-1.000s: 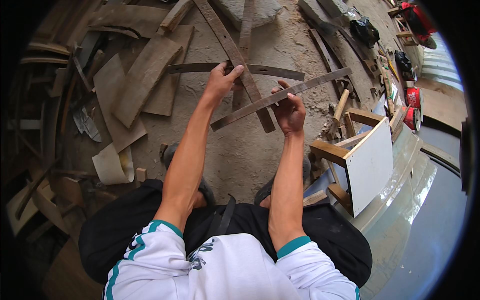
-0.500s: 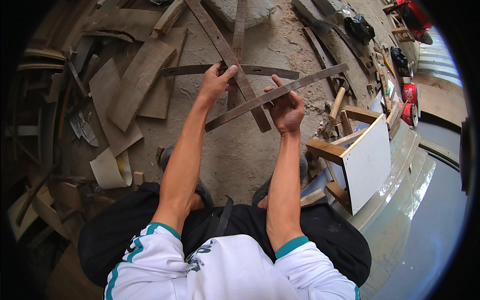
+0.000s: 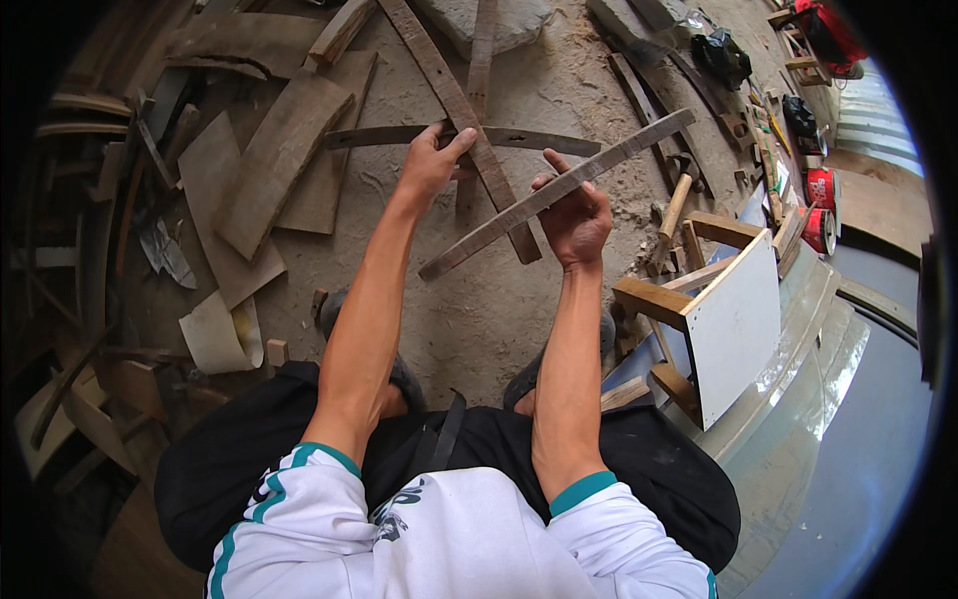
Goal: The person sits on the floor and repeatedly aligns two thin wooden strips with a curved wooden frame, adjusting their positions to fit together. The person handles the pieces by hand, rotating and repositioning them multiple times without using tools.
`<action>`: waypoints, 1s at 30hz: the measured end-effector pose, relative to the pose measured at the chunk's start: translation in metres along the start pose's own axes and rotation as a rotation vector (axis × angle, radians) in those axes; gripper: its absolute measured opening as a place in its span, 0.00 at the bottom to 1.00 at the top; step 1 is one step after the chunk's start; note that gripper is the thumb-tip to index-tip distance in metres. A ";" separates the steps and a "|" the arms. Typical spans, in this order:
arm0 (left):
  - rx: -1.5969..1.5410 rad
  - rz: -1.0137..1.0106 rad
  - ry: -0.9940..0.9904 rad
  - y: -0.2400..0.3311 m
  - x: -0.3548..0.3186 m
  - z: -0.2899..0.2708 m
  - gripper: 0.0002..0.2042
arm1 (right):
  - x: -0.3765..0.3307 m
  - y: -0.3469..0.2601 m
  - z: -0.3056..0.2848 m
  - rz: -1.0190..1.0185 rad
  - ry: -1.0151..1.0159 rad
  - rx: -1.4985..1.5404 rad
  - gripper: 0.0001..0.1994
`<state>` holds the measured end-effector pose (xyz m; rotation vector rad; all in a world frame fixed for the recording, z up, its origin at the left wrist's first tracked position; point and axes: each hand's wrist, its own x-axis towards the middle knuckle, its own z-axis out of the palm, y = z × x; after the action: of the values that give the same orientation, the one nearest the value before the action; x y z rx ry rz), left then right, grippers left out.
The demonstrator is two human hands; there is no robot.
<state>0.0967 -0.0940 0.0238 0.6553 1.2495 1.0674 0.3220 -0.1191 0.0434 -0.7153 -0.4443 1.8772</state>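
Observation:
My left hand [image 3: 427, 175] is closed on a long dark wooden strip [image 3: 431, 66] that slants from the top down to the right. Across the lower end of that strip lies a shorter wooden strip [image 3: 639, 144], held by my right hand [image 3: 579, 228] with its fingers behind the wood. Whether the two strips touch, I cannot tell. Behind them a dark wooden strip [image 3: 544, 142] with a slight bend runs crosswise. Another strip [image 3: 482, 60] stretches away toward a stone slab, partly hidden by my left hand and the long strip.
Wide wooden boards [image 3: 284, 165] and scraps pile up on the left. The stone slab [image 3: 509, 25] lies ahead. To the right are a hammer [image 3: 674, 205], a wooden frame with a white panel [image 3: 733, 329], red cans [image 3: 820, 230] and black plastic bags [image 3: 720, 58].
In my right hand the shorter strip has rolled, showing a wider, lighter face. Its near end has shifted slightly right and down. My left hand stays nearly still.

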 end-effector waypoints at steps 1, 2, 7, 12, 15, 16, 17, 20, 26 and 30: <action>0.010 0.007 0.003 0.000 0.000 0.000 0.19 | 0.000 -0.001 -0.001 0.002 -0.019 0.017 0.35; 0.020 0.013 0.005 0.001 -0.001 0.000 0.19 | 0.001 -0.001 -0.001 0.003 -0.039 0.034 0.35; 0.036 0.012 0.024 0.002 -0.002 -0.001 0.19 | 0.002 -0.002 0.002 -0.032 -0.001 0.056 0.35; 0.053 0.002 0.027 0.000 0.000 -0.003 0.20 | 0.002 0.002 -0.005 -0.030 -0.001 0.197 0.36; 0.060 -0.003 0.028 0.000 0.000 -0.002 0.20 | 0.002 0.007 -0.007 -0.047 0.056 0.266 0.37; 0.053 -0.006 0.022 0.000 -0.001 -0.001 0.20 | 0.003 0.008 -0.010 -0.047 0.069 0.293 0.39; 0.046 -0.009 0.015 0.001 -0.001 0.000 0.20 | 0.004 0.008 -0.012 -0.048 0.083 0.320 0.42; 0.033 -0.006 0.013 -0.001 -0.002 -0.004 0.21 | 0.002 0.010 0.010 -0.052 0.223 0.189 0.52; 0.004 0.030 0.013 -0.006 0.000 0.001 0.18 | 0.004 0.015 -0.001 -0.178 0.257 0.113 0.42; 0.014 0.005 0.009 -0.003 -0.001 0.004 0.17 | 0.005 0.011 0.004 -0.229 0.291 0.140 0.39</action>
<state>0.1018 -0.0951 0.0224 0.6657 1.2645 1.0673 0.3102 -0.1185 0.0385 -0.7937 -0.1967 1.5441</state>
